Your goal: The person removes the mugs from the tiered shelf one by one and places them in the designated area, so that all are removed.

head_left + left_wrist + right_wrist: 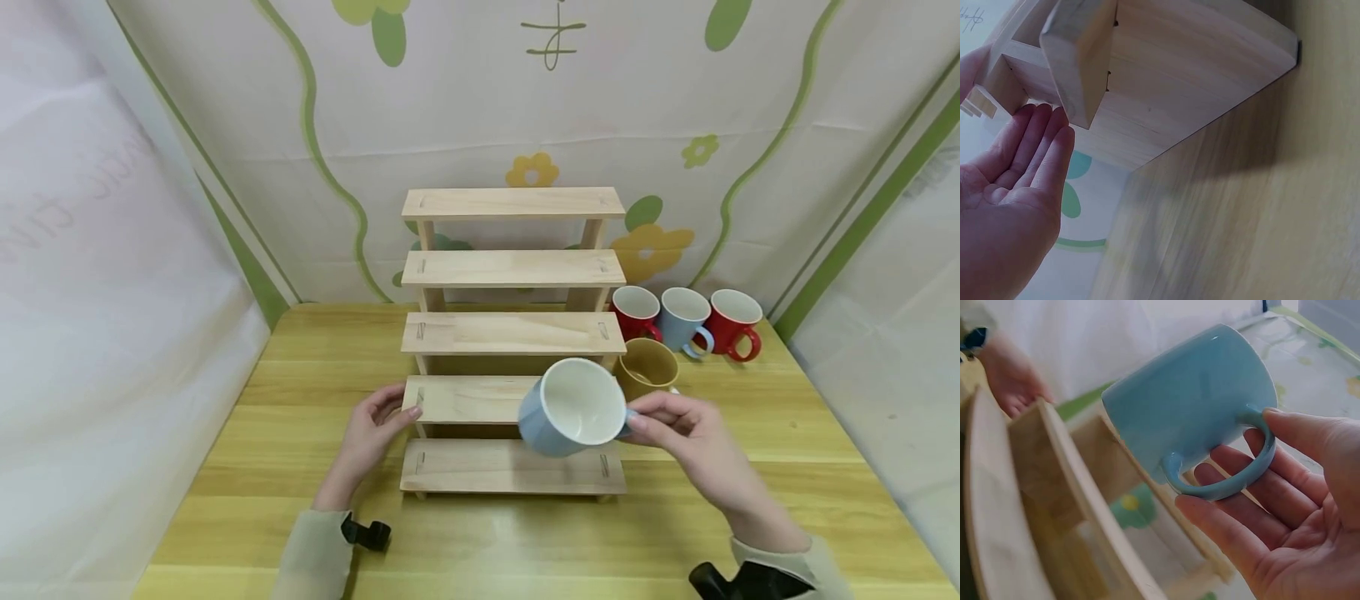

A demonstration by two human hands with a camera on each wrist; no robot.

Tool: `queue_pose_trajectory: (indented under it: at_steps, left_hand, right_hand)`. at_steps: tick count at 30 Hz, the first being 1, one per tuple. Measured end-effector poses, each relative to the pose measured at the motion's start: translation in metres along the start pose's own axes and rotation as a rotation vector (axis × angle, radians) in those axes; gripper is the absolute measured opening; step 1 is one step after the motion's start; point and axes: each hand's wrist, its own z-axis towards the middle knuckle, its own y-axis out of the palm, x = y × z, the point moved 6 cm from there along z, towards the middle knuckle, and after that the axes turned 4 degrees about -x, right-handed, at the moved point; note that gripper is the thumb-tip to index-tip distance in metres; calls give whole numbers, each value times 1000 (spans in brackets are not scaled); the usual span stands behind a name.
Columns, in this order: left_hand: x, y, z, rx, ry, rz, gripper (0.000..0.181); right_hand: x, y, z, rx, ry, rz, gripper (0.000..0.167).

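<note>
My right hand (693,437) pinches the handle of a light blue mug (543,421) with a white inside. In the head view the mug is tilted, its mouth facing the camera, in front of the lower right steps of a wooden tiered shelf (480,400). The right wrist view shows thumb and fingers at the mug's handle (1235,484). My left hand (371,437) holds the left end of the shelf's second step from the bottom. Its thumb lies on top, and the fingers (1047,153) reach the underside in the left wrist view.
Right of the shelf stand a red mug (633,325), another light blue mug (678,332), a second red mug (723,333) and a mustard-yellow mug (637,379). A printed cloth (450,108) hangs behind the wooden table (480,550), with white cloth at both sides.
</note>
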Motion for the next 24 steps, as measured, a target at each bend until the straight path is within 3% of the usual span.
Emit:
queue_pose_trajectory:
  at_steps: [7, 16, 18, 24]
  left_hand:
    - [-1, -1, 0, 11, -23, -8, 50]
    - [0, 0, -1, 11, -38, -3, 50]
    - [0, 0, -1, 11, -39, -6, 50]
    - [0, 0, -1, 10, -30, -8, 49]
  right_hand:
    - [-9, -37, -10, 101, -48, 61, 20]
    - [-16, -81, -17, 130, -311, 361, 29]
    - [-17, -92, -19, 157, -319, 391, 29]
    - [-19, -120, -27, 287, -276, 338, 24]
